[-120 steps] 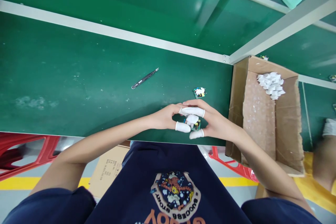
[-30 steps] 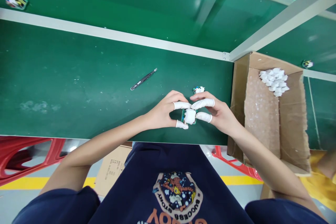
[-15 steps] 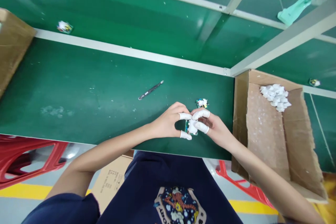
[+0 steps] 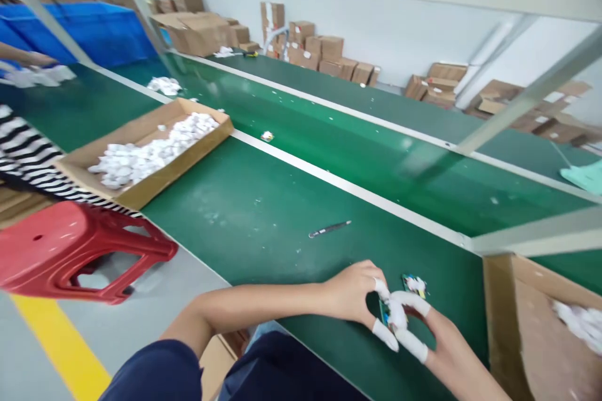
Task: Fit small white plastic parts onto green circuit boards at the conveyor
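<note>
A small green circuit board (image 4: 385, 312) is between my two hands over the green bench. The thumb and a finger of my left hand (image 4: 357, 296), both in white finger cots, hold the board by its edges. My right hand (image 4: 439, 332), also in finger cots, pinches a white piece (image 4: 397, 316) on the board; its exact kind is partly hidden by the fingers. Just beyond the right fingers lies a second circuit board (image 4: 414, 285) with white and yellow parts. Black tweezers (image 4: 330, 229) lie on the bench to the left, apart from both hands.
A cardboard tray (image 4: 155, 182) full of white pieces stands far left, near a co-worker's arm (image 4: 26, 56). At right is another cardboard box (image 4: 501, 319) with white pieces. A red stool (image 4: 89, 244) stands by the bench. A pale rail (image 4: 348, 187) runs behind.
My view has swung left and up, bringing in the left tray, the stool and the boxes at the back. Both hands keep their hold on the board and white piece.
</note>
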Demonstrator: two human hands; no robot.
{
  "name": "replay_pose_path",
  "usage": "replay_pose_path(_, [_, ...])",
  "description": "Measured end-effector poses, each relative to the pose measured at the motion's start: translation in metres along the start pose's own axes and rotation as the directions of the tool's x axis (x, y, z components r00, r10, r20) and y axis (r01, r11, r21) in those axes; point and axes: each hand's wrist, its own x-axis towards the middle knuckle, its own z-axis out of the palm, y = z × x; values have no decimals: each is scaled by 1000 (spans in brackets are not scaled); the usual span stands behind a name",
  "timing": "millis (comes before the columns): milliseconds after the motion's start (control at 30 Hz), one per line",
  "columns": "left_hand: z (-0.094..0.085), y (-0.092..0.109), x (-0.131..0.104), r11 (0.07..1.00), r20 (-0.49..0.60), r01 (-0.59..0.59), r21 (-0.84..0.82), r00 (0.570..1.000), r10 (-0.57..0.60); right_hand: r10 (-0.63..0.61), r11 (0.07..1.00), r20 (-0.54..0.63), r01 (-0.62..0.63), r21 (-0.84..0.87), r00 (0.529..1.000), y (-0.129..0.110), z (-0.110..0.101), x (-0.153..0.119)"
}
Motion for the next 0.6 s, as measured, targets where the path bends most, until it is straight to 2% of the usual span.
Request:
replay_pose_path(133, [0, 2, -5, 991, -160, -35, -127, 987, 14, -157, 966, 13, 156, -204, 988, 16, -10, 7])
replay_pose_path(267, [-4, 12, -9, 959, -330, 29, -283, 935, -126, -175, 922, 95, 197, -334, 980, 30, -38, 47])
replay_pose_path(333, [-7, 16, -11, 937, -408, 54, -345, 890, -201, -110, 922, 67, 127, -365, 992, 45, -54, 82])
replay_pose_path(400, [-10, 19, -11, 927, -442, 70, -368, 864, -241, 17, 926, -59, -38, -377, 998, 66, -66, 120])
replay_pose_path(433, [-10, 20, -11, 927, -442, 78, -367, 862, -247, 104, 919, -127, -144, -367, 986, 79, -71, 139])
replay_pose_path(500, [-11, 22, -12, 932, -421, 86, -353, 875, -240, 213, 892, -199, -273, -359, 957, 106, -79, 173])
replay_pose_path(600, [-10, 24, -13, 946, -389, 58, -320, 902, -187, 196, 864, -280, -300, -403, 940, 143, -83, 209])
